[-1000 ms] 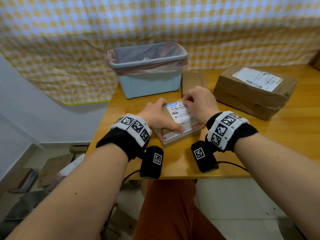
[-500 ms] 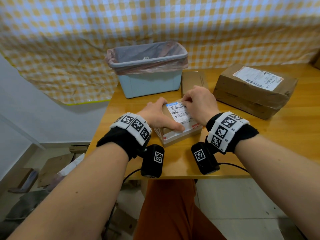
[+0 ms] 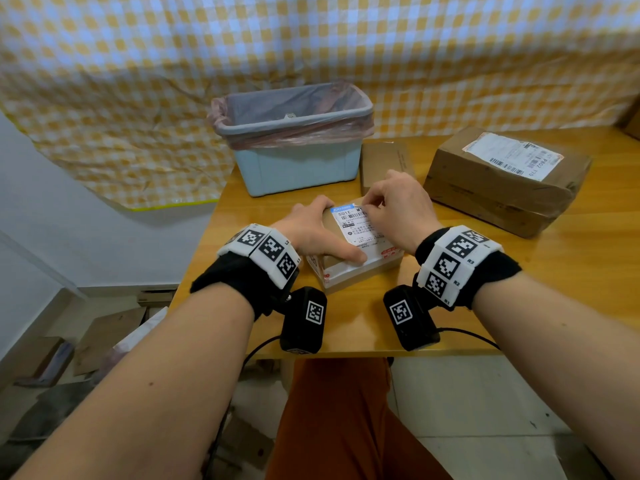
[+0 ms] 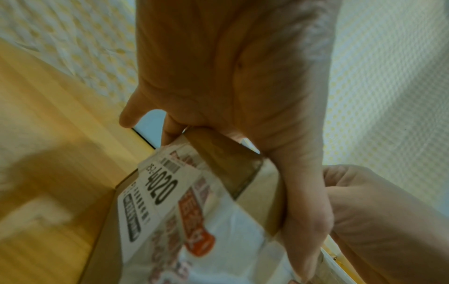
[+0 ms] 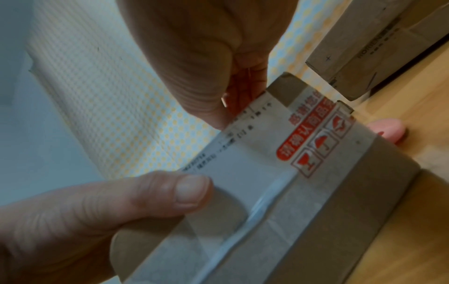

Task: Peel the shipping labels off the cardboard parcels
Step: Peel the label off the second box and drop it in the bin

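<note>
Yellow-and-white checked cloth (image 3: 138,81) behind, pale blue bin (image 3: 298,168) with pinkish liner (image 3: 360,129), honey-wood bench (image 3: 571,271), brown parcels (image 3: 502,199), white label (image 3: 356,226) topped blue, orange-red print.

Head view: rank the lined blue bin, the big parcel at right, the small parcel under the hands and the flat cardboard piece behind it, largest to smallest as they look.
1. blue bin and big parcel: alike, unranked.
2. small parcel, partly covered by both hands.
3. flat cardboard piece, partly hidden and farther off, so unsure.

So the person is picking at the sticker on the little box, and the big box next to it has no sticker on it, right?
Not quite. The big box does have a sticker: the head view shows a white label on its top. The rest is right: the right hand is picking at the label on the little box.
</note>
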